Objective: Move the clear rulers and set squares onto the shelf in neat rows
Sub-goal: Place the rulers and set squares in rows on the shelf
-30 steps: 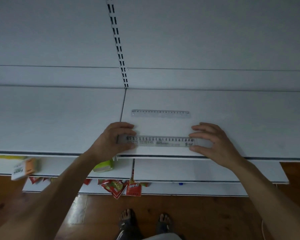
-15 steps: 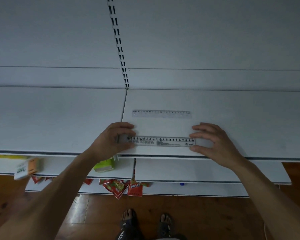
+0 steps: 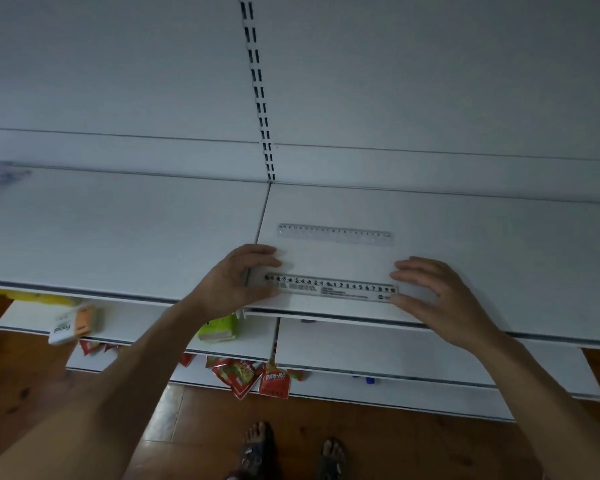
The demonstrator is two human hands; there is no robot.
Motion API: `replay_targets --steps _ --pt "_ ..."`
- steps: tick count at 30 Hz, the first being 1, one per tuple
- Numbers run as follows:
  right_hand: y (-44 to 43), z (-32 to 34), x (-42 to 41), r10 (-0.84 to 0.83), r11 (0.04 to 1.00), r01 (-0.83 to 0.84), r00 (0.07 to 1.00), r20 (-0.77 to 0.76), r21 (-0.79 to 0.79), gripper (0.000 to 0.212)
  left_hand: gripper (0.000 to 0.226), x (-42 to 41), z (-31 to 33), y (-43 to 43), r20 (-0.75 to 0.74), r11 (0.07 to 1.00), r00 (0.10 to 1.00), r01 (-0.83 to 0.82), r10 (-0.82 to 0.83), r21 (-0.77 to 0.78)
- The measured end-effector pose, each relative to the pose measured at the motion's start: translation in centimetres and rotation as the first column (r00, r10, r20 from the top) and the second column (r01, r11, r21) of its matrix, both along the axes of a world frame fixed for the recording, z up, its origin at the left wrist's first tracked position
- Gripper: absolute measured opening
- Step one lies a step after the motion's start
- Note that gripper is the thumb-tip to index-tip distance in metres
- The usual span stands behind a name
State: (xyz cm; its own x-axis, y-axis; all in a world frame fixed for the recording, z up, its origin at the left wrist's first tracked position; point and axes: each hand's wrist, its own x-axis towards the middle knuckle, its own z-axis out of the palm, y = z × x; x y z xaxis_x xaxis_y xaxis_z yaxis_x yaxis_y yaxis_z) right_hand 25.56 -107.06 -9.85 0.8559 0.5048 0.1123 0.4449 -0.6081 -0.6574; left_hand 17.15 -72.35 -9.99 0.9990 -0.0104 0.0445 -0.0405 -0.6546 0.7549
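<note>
Bearing front ruler (image 3: 340, 288), white shelf (image 3: 118, 230), wooden floor (image 3: 194, 427)

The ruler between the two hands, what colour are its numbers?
Black numbers on the see-through front ruler; the head view shows them best.

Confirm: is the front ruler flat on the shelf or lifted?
Flat: the front ruler rests on the shelf, left hand and right hand at its ends.

Clear ruler (image 3: 329, 289) with black numerals on a white shelf (image 3: 118, 237) (red packets (image 3: 253, 375) below).
</note>
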Motion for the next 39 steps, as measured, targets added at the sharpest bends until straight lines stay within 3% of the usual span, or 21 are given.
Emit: replay_targets --steps 5,9,13,21,30,34,39 --pt "2.9 2.1 0.3 -0.061 0.998 0.058 0.989 0.132 0.024 0.024 0.034 -2.2 1.6 0.2 0.037 0.981 0.98 -0.195 0.195 -0.006" --pt "9.1 3.5 0.2 -0.037 0.999 0.038 0.991 0.129 -0.009 0.025 0.034 -4.7 3.2 2.8 0.093 0.924 0.94 -0.34 0.328 0.173" --pt "18.3 4.6 -1.4 0.041 0.996 -0.033 0.995 0.096 -0.082 0.03 0.035 -8.9 4.9 7.8 0.147 0.857 0.919 -0.394 0.366 0.332" --pt "40.1 6.3 -8.2 0.152 0.975 -0.138 0.986 0.073 -0.173 0.033 0.038 -19.9 7.0 22.0 0.2 0.728 0.836 -0.544 0.511 0.417" --pt "57.7 6.7 -14.4 0.331 0.929 -0.319 0.943 0.031 -0.189 0.034 0.047 -27.1 6.0 33.2 0.139 0.631 0.793 -0.565 0.593 0.532" --pt "63.8 6.1 -13.9 0.372 0.907 -0.359 0.928 0.018 -0.22 0.035 0.057 -27.5 5.3 37.9 0.096 0.628 0.772 -0.576 0.628 0.524" --pt "72.1 5.1 -11.6 0.385 0.906 -0.373 0.923 0.024 -0.198 0.039 0.053 -25.4 5.3 45.5 0.084 0.605 0.753 -0.585 0.653 0.539"
